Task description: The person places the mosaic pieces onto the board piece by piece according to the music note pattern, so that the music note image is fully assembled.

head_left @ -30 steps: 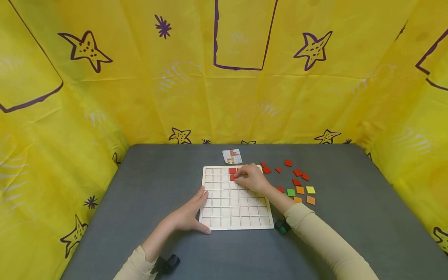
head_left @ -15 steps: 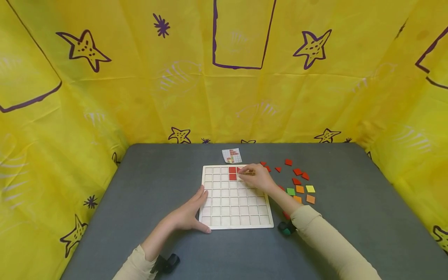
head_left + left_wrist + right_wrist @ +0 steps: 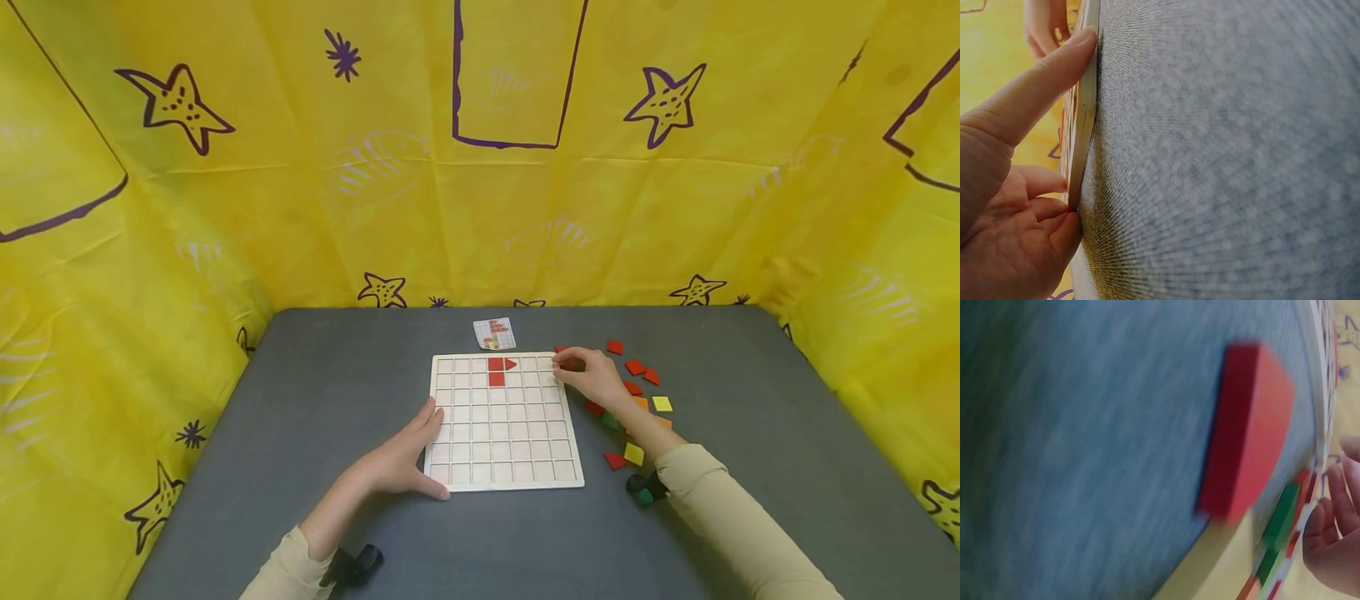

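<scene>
A white gridded board [image 3: 525, 429] lies on the table. In its far row are a red square tile [image 3: 496, 364] and a red triangle [image 3: 511, 364] beside it; another red square [image 3: 497, 379] sits just below. My left hand [image 3: 405, 462] rests at the board's near left corner, fingertips along the left edge and thumb on the front edge, as the left wrist view also shows. My right hand [image 3: 596, 377] hovers at the far right corner, thumb and forefinger apart. Behind those fingers a red tile [image 3: 573, 365] shows among the loose pieces.
A small printed card [image 3: 494, 333] with a coloured grid picture lies behind the board. Loose red, orange, green and yellow tiles [image 3: 662, 404] are spread right of it. A rounded red tile [image 3: 1263, 431] looms large in the right wrist view. Yellow cloth [image 3: 487, 225] surrounds the table.
My right hand has let go of the red triangle beside the upper red square and moved right, off the tiles to the board's far right corner. My left hand has stayed put.
</scene>
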Demonstrator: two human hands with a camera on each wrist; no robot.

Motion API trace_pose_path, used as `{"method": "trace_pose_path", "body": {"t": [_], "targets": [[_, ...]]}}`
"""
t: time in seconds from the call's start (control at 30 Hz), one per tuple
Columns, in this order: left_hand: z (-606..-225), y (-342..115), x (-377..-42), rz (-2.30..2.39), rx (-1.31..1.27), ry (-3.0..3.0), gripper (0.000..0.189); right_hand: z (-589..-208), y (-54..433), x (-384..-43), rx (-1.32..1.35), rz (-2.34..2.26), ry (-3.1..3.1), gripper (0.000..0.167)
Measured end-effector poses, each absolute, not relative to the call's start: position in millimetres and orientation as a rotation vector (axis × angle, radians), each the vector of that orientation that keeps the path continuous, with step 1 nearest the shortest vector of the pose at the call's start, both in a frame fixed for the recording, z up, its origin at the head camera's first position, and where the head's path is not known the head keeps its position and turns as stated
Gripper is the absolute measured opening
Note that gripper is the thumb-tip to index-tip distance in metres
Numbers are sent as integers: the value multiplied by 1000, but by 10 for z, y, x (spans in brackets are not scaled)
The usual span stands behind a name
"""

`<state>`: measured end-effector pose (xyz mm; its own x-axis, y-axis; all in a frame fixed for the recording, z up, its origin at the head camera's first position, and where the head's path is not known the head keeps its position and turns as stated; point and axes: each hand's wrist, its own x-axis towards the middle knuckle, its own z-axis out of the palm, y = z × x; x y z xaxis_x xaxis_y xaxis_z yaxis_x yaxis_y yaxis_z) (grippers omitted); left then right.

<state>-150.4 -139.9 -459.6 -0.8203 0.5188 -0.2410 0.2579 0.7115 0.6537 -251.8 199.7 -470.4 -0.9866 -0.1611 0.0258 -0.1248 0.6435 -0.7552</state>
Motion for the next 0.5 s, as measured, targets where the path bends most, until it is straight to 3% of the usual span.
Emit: {"method": "trace_pose_path", "body": {"t": [0.5], "targets": [[-4601,-1404,-1499,865,613,2518,121,-4756,2212,-2615,-301,-1177,2931,32]]}}
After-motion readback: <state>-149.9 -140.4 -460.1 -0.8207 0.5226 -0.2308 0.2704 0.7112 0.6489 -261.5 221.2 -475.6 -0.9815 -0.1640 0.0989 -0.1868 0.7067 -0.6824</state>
